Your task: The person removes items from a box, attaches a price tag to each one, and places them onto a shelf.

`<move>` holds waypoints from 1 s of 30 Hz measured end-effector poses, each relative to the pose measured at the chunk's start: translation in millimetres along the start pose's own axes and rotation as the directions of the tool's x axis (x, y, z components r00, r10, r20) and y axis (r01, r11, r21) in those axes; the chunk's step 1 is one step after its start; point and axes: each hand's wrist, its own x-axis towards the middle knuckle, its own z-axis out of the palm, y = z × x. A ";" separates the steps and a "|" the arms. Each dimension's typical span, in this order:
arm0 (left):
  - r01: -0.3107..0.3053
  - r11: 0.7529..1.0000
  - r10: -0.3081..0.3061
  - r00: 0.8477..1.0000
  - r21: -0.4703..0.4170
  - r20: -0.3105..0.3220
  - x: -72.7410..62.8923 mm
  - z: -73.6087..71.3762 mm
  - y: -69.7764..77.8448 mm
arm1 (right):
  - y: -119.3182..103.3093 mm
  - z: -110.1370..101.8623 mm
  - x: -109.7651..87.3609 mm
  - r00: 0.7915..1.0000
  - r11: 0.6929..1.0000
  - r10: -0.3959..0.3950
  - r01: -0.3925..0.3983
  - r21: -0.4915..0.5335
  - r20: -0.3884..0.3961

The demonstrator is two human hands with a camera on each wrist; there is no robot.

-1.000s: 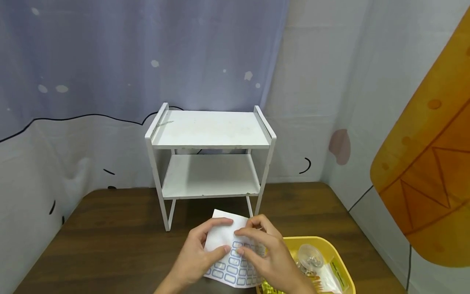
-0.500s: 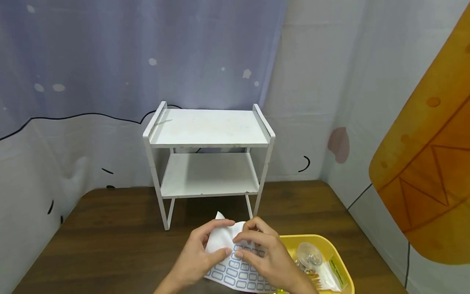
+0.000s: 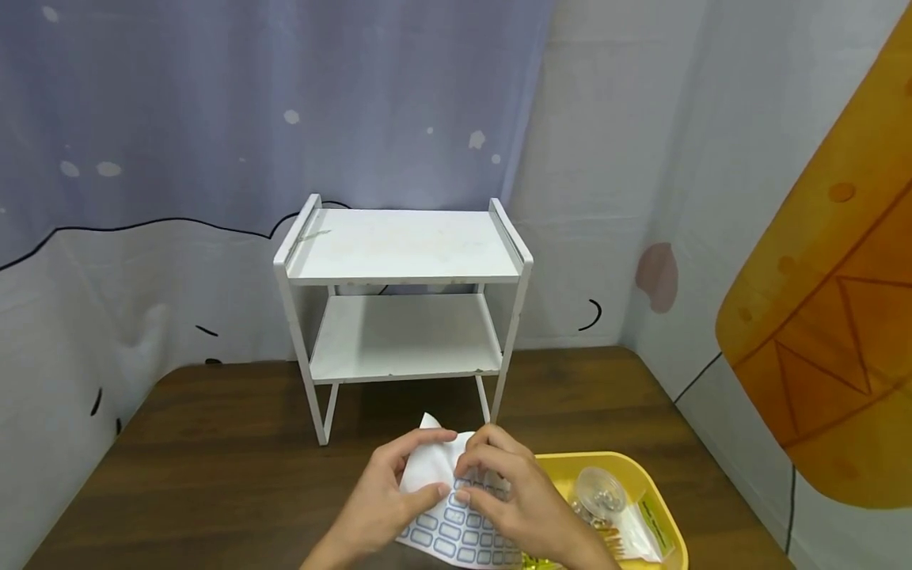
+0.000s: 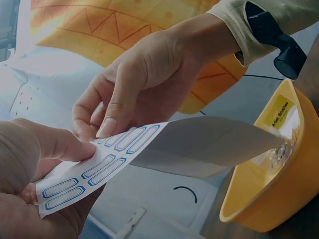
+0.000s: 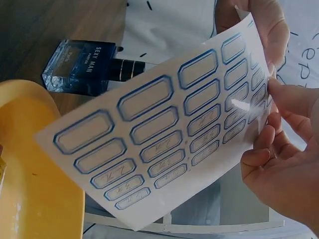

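A white sheet of blue-framed label stickers is held up between both hands, bent along its upper part. My left hand grips its left side, thumb on the front and fingers behind. At the upper middle, my right hand pinches the sheet with thumb and fingertips, beside the left thumb. Seen from the right wrist, the label sheet has faint handwriting on several labels, while others are blank. In the left wrist view the right thumb presses at the sheet's edge; the fingertips behind it are partly hidden.
A yellow tray stands at the right, holding a clear plastic cup of small metal pieces and an "Artist Brushes" packet. A white two-tier shelf stands behind the hands. A dark blue bottle lies in the right wrist view.
The sheet's upper part has buckled, its top-left corner now standing as a peak. Both hands keep their hold nearly in place, and the head view has shifted slightly.
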 end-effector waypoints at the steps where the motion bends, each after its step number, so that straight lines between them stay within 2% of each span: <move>1: 0.000 1.000 0.000 1.000 -0.001 0.006 -0.2 -0.4 -0.1 | 0.5 -0.1 0.2 1.000 1.000 -0.005 0.005 0.003 0.003; 9: 0.001 1.000 -0.002 1.000 0.020 0.030 -1.2 -2.0 -1.0 | 6.7 -0.8 2.6 0.996 0.997 -0.071 0.069 0.046 0.045; 17: 0.008 0.999 -0.009 1.000 0.046 0.025 -2.1 -3.0 -2.6 | 5.9 2.4 0.6 0.997 0.999 -0.024 0.021 0.047 0.069; 23: 0.057 0.998 -0.056 0.998 0.042 -0.019 -1.8 -6.5 -4.3 | 5.5 2.2 -2.6 0.997 0.995 0.025 -0.031 0.091 0.067; 28: 0.055 0.998 -0.054 0.998 0.026 -0.013 -1.8 -7.5 -5.4 | 8.7 1.8 -2.0 0.999 0.997 -0.017 0.013 0.075 0.044; 30: 0.048 0.999 -0.048 0.999 0.019 -0.008 -2.3 -7.5 -5.7 | 9.1 1.8 -1.8 0.999 0.998 -0.008 0.005 0.060 0.048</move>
